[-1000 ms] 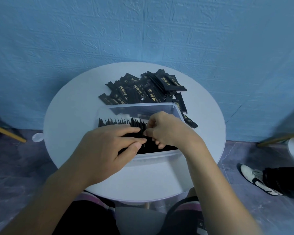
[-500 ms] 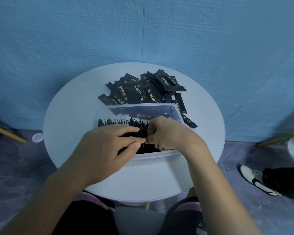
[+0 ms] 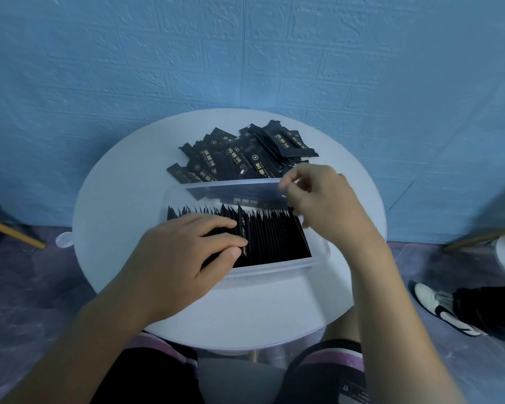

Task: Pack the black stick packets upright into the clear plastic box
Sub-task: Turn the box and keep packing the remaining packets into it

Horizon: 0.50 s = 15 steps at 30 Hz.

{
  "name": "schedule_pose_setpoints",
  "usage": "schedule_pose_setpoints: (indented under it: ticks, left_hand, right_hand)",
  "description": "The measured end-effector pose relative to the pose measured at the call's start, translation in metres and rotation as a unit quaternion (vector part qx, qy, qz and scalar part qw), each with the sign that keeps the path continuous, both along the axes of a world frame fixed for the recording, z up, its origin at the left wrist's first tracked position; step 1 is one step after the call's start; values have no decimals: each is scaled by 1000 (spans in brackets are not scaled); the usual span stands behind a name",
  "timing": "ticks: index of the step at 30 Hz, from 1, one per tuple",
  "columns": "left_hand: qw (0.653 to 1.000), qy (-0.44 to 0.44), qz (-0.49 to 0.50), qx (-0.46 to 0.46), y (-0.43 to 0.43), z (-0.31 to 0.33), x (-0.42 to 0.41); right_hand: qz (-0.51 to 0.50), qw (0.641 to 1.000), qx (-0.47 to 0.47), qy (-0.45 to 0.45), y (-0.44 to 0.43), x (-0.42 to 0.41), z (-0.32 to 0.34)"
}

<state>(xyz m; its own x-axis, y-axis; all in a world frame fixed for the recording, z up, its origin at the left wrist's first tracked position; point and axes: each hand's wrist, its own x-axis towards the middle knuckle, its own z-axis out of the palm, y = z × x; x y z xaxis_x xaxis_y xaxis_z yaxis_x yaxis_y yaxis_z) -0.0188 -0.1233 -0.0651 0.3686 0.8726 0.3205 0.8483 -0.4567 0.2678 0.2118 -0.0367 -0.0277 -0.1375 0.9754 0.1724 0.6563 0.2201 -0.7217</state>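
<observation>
- Clear plastic forms the box (image 3: 274, 268), which sits mid-way across the round white table (image 3: 114, 199) with a long side toward you.
- Inside it, black packets stand upright in 1 tight row (image 3: 274, 234). They are packed face to face along the near side, from the left wall to the right end.
- Left of your fingers, the packet tops show as a line of slightly tilted tips. To the right they stand straighter.
- Your left hand (image 3: 187, 258) rests on the left half of the row. The fingers lie fairly straight across the packet tops and the thumb sits against the near faces.
- That hand is released: it presses on the row and grasps no single packet.
- Your right hand (image 3: 324, 199) hangs over the box's far right corner, between the row and the pile (image 3: 245, 156).
- Its fingers are loosely curled and nothing shows in them (the fingertips are blurred), so it reads as released too.
- You cannot tell whether the heel of that hand touches the right end of the row.
- The pile is made of loose packets lying flat and crisscrossed on the table just behind the box's far wall, with gold print facing up.
- Behind the table stands a textured blue wall (image 3: 245, 53).
- On the floor to your right lies 1 white shoe (image 3: 438, 310).
</observation>
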Motion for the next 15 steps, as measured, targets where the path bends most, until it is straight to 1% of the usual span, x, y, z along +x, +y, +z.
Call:
schedule_pose_setpoints:
  ticks: [2,3,4,5,7,10,12,15]
  left_hand:
    - [1000,-2,1,-2,-1,0,0]
    - [1000,-1,3,-3,-1,0,0]
    - [1000,-1,4,-4,-1,0,0]
    - [1000,-1,6,-4,0,0,1]
    - [1000,-5,5,-4,-1,0,1]
    - [1000,-7,6,-2,-1,0,1]
    - [1000,-7,6,-3,-1,1,1]
    - [1000,-7,7,-5,-1,1,1]
  right_hand:
    - [-56,995,22,82,11,13,-6]
    - [-92,990,25,103,17,21,-11]
    - [-120,988,20,98,24,28,-17]
    - [-137,988,8,65,30,36,-24]
    - [-138,990,-25,-24,35,45,-38]
    - [-121,987,-52,-95,36,45,-52]
    - [-117,986,-60,-103,36,42,-55]
    - [-108,988,-78,-82,37,44,-57]
